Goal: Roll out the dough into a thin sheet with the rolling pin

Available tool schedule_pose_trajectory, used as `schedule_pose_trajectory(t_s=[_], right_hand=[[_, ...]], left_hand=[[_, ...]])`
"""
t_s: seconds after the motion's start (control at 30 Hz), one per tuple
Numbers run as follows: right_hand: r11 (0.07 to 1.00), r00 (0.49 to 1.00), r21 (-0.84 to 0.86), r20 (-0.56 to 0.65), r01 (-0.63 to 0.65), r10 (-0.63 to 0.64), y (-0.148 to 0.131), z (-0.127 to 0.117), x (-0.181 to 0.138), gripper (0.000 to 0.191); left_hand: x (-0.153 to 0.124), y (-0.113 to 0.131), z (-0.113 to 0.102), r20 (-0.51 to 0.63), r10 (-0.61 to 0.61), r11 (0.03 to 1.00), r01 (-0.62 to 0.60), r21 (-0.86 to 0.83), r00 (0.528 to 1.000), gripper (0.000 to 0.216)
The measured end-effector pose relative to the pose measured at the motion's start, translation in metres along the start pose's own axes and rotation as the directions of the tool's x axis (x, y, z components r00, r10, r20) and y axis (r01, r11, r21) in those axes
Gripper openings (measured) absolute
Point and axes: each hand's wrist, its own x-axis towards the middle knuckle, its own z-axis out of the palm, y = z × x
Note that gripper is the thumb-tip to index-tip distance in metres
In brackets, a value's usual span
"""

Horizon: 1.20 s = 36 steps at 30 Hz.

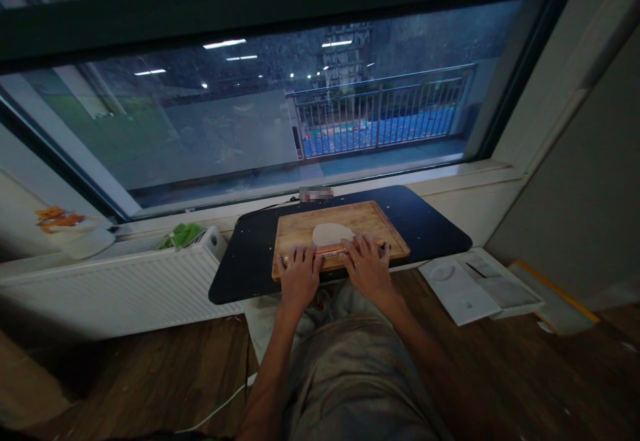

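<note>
A wooden cutting board (305, 226) lies on a small black table (250, 254) under a window. On the board sits a flat, pale oval of dough (331, 233). A rolling pin (331, 252) lies across the board's near edge, just below the dough. My left hand (299, 274) rests palm-down on the pin's left part, fingers stretched flat over it. My right hand (367, 266) presses the pin's right part the same way, fingers spread and flat.
A white radiator (110, 281) stands left of the table with a green cloth (183, 234) on top. White flat packaging (475, 281) lies on the wooden floor at right. A white cable (220, 407) runs over the floor. My knees sit below the table.
</note>
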Motion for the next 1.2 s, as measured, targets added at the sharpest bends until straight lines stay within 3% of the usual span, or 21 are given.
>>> schedule_pose_trajectory(t_s=[0.6, 0.77, 0.97, 1.2], right_hand=[[0.998, 0.998, 0.021, -0.033, 0.051, -0.050, 0.003, 0.000, -0.032, 0.051], [0.997, 0.997, -0.008, -0.030, 0.074, -0.074, 0.003, 0.001, -0.033, 0.056], [0.998, 0.998, -0.011, -0.007, 0.058, -0.058, 0.003, 0.002, -0.009, 0.054], [0.999, 0.999, -0.019, 0.042, 0.028, -0.027, 0.007, 0.009, 0.051, 0.049]], left_hand=[[-0.025, 0.001, -0.002, 0.002, 0.001, 1.000, -0.001, -0.026, 1.000, 0.049], [-0.018, 0.002, -0.001, 0.011, -0.007, 1.000, 0.007, -0.006, 1.000, 0.052], [0.001, 0.002, 0.000, 0.031, -0.023, 1.000, 0.023, -0.015, 0.999, 0.054], [0.041, 0.000, -0.002, 0.112, -0.019, 0.999, 0.023, -0.027, 0.994, 0.055]])
